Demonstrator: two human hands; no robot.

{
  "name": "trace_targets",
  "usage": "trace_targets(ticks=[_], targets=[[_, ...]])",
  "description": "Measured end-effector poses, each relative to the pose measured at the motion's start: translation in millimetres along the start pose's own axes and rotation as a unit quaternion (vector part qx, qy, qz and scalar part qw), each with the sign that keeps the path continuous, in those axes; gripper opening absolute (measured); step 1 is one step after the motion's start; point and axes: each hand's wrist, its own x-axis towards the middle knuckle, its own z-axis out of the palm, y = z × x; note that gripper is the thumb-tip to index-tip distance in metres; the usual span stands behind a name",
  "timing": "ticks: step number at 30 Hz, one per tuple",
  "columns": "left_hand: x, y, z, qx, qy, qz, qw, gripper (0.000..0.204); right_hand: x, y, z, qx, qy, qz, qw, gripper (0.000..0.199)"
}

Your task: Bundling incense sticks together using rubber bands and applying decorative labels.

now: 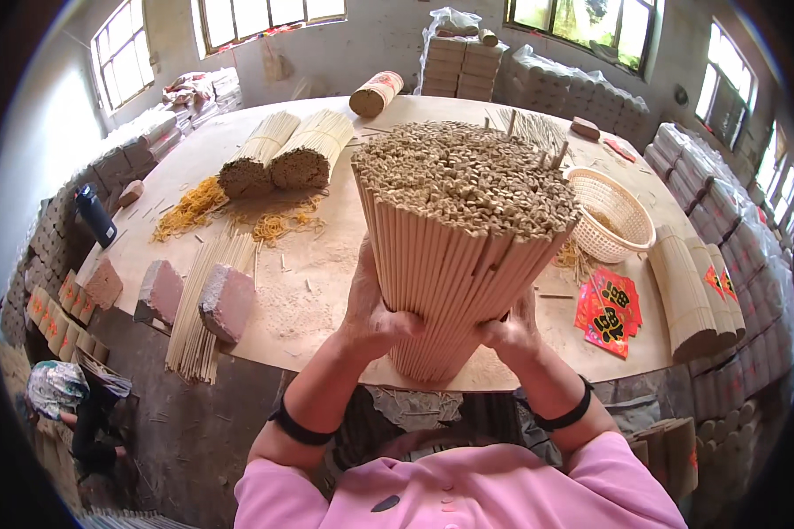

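Observation:
A thick bundle of pale wooden chopsticks point(468, 264) stands upright before me at the near side of the table, its top end facing up. My left hand point(372, 309) is wrapped round its left side and my right hand point(512, 324) grips its right side. Both thumbs press on the near face, while most of the fingers are hidden behind the sticks. A few sticks poke up above the rough, uneven top. To the right of the bundle lie red paper labels point(609, 309) with black and gold print. Beyond them is a cream plastic basket point(648, 231).
Two tied stick bundles point(313, 145) lie at the back left by yellow rubber bands point(194, 208). Bricks point(228, 301) and loose sticks point(205, 304) sit at the left edge. Wrapped bundles point(682, 291) line the right edge. Another person point(79, 406) crouches at lower left.

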Motion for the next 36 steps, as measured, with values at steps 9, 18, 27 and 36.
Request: trace_targets(ticks=[9,18,27,36], targets=[[-28,-10,-3,-0.013,0.004,-0.007,1.0,0.134,-26,8,5,-0.028,0.026,0.01,0.999,0.117],[-37,-12,6,0.15,0.066,-0.038,0.986,0.13,-34,17,1,0.04,0.021,0.017,0.999,0.114],[-38,-30,20,0.267,0.157,0.071,0.948,0.127,-43,23,12,-0.213,0.095,-0.06,0.97,0.111],[-35,-42,35,0.266,0.194,0.127,0.936,0.117,-43,36,39,-0.463,0.123,-0.309,0.821,0.079]])
